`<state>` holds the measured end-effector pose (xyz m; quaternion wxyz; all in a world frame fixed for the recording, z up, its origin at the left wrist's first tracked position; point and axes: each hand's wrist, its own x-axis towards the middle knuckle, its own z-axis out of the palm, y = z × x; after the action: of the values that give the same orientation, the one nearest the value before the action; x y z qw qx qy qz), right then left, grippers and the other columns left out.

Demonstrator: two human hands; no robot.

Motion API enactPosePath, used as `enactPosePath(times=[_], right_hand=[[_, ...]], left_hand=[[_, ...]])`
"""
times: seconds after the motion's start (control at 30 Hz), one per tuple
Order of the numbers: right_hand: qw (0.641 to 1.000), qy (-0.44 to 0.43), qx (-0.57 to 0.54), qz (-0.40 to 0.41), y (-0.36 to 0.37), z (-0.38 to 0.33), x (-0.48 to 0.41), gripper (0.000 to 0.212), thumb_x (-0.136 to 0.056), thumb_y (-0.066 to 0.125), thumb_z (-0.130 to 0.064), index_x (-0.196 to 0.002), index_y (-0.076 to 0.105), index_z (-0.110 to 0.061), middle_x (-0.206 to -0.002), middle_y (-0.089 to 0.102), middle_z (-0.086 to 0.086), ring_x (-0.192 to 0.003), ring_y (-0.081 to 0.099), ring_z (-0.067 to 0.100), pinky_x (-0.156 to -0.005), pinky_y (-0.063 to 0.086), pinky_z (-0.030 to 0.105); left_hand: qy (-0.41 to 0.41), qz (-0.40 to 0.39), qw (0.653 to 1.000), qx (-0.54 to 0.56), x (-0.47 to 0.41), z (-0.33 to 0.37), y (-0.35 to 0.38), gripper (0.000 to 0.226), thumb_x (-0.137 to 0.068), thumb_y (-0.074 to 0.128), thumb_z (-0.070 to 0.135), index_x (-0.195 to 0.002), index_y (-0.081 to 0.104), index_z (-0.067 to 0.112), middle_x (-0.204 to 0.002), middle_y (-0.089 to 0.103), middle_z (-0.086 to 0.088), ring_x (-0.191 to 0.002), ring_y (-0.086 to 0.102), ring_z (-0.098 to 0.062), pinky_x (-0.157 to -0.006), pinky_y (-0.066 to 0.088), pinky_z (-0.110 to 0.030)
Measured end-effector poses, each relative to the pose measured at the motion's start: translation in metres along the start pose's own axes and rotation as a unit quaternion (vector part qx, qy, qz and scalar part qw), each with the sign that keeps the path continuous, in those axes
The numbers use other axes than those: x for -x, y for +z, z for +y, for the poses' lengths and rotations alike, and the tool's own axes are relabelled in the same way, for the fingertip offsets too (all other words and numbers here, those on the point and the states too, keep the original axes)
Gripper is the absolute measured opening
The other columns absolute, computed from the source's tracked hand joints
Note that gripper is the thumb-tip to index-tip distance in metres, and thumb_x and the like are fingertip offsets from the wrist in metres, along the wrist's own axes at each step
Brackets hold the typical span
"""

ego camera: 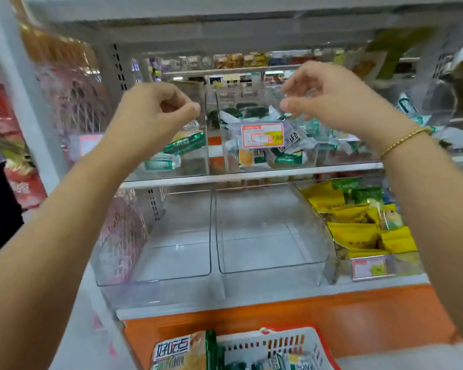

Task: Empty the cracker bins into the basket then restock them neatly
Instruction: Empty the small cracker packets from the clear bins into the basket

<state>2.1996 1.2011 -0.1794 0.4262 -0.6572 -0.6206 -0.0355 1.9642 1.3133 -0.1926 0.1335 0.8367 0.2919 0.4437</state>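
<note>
Head view shows both hands raised to the upper shelf, where the crackers not yet emptied sit: the upper left bin (195,166) and the upper middle bin (227,145) both hold green-and-white cracker packs (183,142). The two lower bins (270,249) beneath them look bare, and the basket (292,333) sits at the bottom edge with a few packs in it. The left hand (155,113) has its grip pinched, thumb tip to forefinger, right at the top of the clear wall between the two upper bins; blur hides whether it grasps that wall or nothing. The right hand (332,102) has its grip released, fingers loosely curled above the middle bin's rim with nothing seen in them. The main risk, as I judge it, is a spill: the basket lies well below, so a bin tilted or dragged out unevenly could shed packs onto the orange ledge (332,311) or the floor. The clear walls are hard to see, so a grip may land badly or slip. The price tag (262,134) on the middle bin's front could be knocked loose. The shelf board (225,25) overhead leaves little room to lift, and the yellow packs (356,231) in the neighbouring lower bin lie just beside the bare ones, where stray crackers could mix in.
</note>
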Motion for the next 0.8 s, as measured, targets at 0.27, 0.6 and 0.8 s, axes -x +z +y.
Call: enactPosePath(times=[0.27,0.6,0.8], right_hand=[[0.936,0.098,0.190,-0.280,0.002,0.022,-0.111,0.038,-0.084,0.071,-0.037,-0.118,0.061,-0.024,-0.118,0.061,0.002,-0.107,0.060,0.025,-0.092,0.052,0.036],[0.827,0.133,0.145,-0.526,0.003,0.051,-0.154,0.058,-0.080,0.067,-0.024,-0.136,0.050,-0.022,-0.130,0.059,-0.001,-0.112,0.058,0.012,-0.099,0.050,0.037],[0.853,0.089,0.092,-0.507,-0.007,0.058,-0.153,0.039,-0.087,0.063,-0.002,-0.124,0.060,-0.015,-0.128,0.060,0.014,-0.101,0.060,0.017,-0.087,0.052,0.034]], left_hand=[[0.046,-0.105,0.990,-0.087,-0.072,-0.013,0.012,0.025,-0.090,0.062,0.032,-0.111,0.065,0.017,-0.097,0.066,0.006,-0.091,0.062,-0.009,-0.076,0.047,-0.019],[0.137,-0.223,0.946,-0.189,-0.139,0.006,0.058,0.010,-0.087,0.068,0.026,-0.096,0.069,0.022,-0.089,0.070,0.008,-0.079,0.064,-0.002,-0.074,0.053,-0.020],[0.146,-0.296,0.927,-0.181,-0.149,0.020,0.087,0.014,-0.086,0.068,0.029,-0.096,0.072,0.021,-0.088,0.072,0.008,-0.081,0.066,-0.006,-0.080,0.056,-0.030]])
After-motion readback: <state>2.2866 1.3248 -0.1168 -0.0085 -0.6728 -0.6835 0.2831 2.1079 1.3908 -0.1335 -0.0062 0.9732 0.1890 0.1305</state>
